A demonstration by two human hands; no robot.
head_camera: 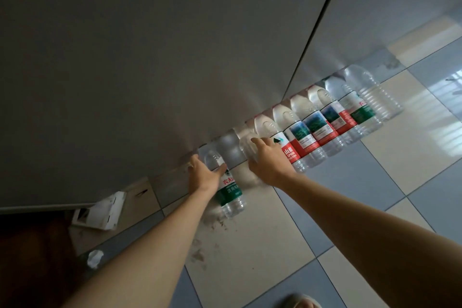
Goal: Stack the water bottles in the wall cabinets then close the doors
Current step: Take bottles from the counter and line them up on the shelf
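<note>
A row of several plastic water bottles stands on the tiled floor against the closed grey cabinet doors; most carry red labels, and one towards the far right has a green one. My left hand is wrapped around the neck of a green-label bottle at the row's left end. My right hand is closed over the top of a clear, blurred bottle, just left of a red-label bottle. Its fingers hide that bottle's cap.
A dark seam divides the two door panels. A white box-like piece lies on the floor at the left, with a crumpled white scrap nearer me. Stains mark the tile. A foot shows at the bottom edge.
</note>
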